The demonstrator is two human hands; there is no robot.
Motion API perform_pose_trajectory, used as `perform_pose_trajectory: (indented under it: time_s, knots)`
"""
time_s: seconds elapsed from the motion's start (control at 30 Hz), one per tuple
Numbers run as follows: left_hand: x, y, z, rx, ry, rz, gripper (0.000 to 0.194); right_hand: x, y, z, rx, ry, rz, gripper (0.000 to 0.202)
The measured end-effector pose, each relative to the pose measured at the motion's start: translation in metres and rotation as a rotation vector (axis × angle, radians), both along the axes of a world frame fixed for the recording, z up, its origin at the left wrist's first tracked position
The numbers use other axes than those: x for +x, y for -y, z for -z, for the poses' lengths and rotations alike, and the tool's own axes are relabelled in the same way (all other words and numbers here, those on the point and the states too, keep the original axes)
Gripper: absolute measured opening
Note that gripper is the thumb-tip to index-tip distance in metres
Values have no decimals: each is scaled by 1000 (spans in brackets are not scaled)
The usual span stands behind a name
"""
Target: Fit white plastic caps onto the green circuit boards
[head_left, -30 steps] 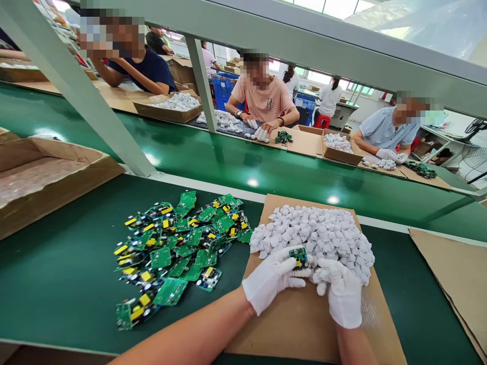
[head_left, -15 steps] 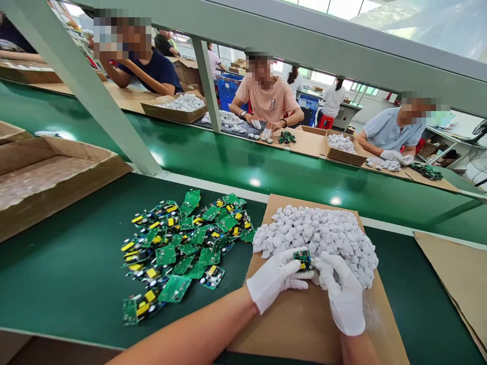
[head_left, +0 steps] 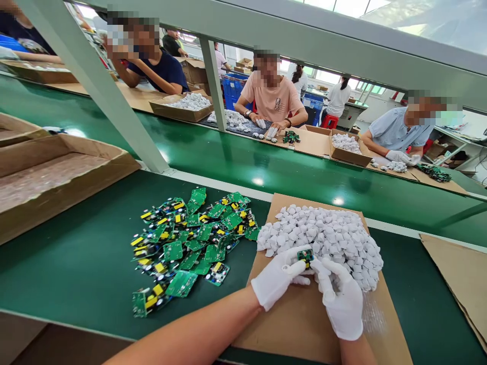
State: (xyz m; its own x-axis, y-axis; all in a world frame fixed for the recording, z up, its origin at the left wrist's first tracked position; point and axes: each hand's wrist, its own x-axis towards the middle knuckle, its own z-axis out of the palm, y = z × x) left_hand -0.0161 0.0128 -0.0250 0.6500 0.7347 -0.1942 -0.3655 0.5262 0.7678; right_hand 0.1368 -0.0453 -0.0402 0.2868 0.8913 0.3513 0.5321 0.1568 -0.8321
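Observation:
My left hand, in a white glove, grips a small green circuit board with a yellow part between thumb and fingers. At the board's right edge are the bent, closed fingers of my right hand, gloved too; what they pinch, if anything, is hidden. Both hands are over a flat cardboard sheet, just in front of a heap of small white wrapped pieces. To the left, a loose pile of green circuit boards with yellow parts lies on the dark green tabletop.
An open cardboard box stands at the left. A slanted metal post and an overhead beam frame the bench. Beyond the glossy green strip, several people sit at work. Another cardboard sheet lies at right.
The view has shifted slightly, so the bench items appear a little farther right. My right fingers have moved in against the board's edge. My left hand still holds the same board.

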Motion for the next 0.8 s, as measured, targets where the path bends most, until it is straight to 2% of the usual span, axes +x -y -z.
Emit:
perform_pose_trajectory:
  time_s: [0.13,0.27,0.37,0.43,0.5,0.63,0.7,0.8]
  knots:
    - [1,4,3,112,-96,-91,53,-2,-3,-1,128,279,-23,13]
    - [-1,8,1,366,-306,-183,46,-5,-6,-5,286,513,-64,18]
    - [-3,12,-5,483,-414,-177,46,-6,-8,-7,375,604,-28,18]
    - [-2,13,-9,452,-395,-141,48,-5,-10,-7,371,621,-27,17]
    - [0,12,-10,339,-285,-96,50,-4,-10,-7,301,617,-53,16]
    - [1,4,-10,137,-58,3,47,0,-9,-8,120,448,-149,34]
    - [0,0,-9,86,-32,27,45,0,-9,-9,125,376,-122,35]
    - [1,0,-6,17,-20,32,45,0,-10,-7,227,414,-91,19]
